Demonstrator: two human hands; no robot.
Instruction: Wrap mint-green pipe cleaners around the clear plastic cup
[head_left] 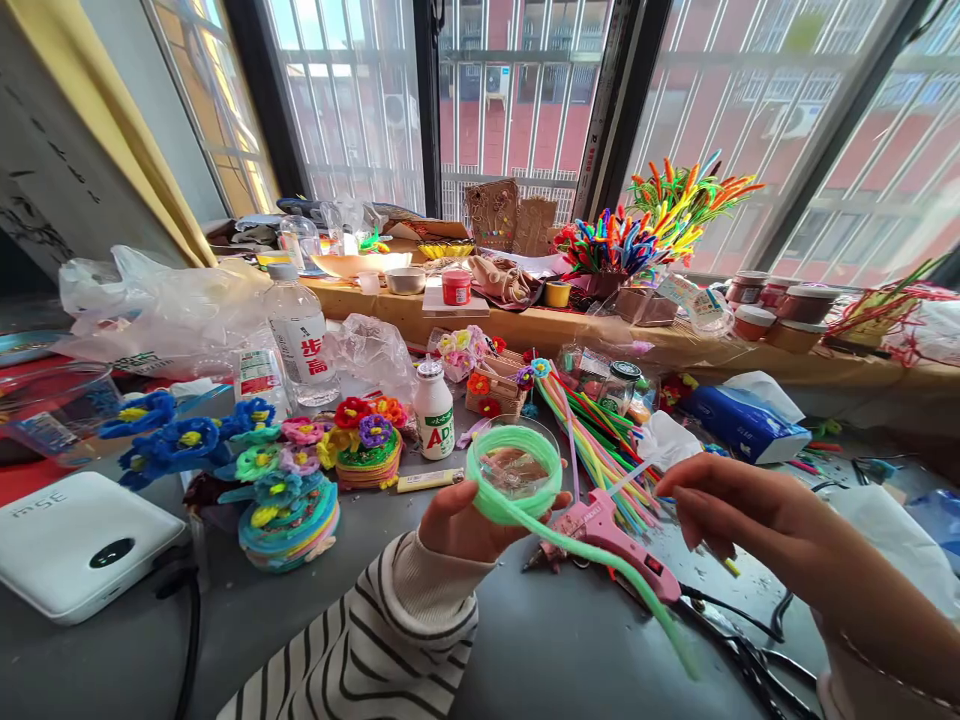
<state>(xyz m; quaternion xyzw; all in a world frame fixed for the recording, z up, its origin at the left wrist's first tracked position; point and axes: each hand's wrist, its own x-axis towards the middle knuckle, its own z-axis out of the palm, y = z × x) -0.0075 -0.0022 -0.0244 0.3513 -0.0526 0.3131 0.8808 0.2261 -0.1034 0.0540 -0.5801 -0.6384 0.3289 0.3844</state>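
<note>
My left hand (pixel 465 520), in a striped sleeve, is closed around a small clear plastic cup (pixel 517 472) whose rim is wrapped with a light green pipe cleaner (pixel 501 500). The loose end of that pipe cleaner trails down to the right over the grey table. My right hand (pixel 750 515) hovers to the right of the cup with its fingers curled, pinching a thin stick with a yellow tip. Below and between the hands lies a pink glue gun (pixel 611 535) with a black cord.
Finished pipe-cleaner flower baskets (pixel 289 505) stand at the left beside a white device (pixel 75 540). A white glue bottle (pixel 434 410), a water bottle (pixel 300 335), loose coloured pipe cleaners (pixel 600 430), a blue tissue pack (pixel 746 425) and a cluttered windowsill lie beyond.
</note>
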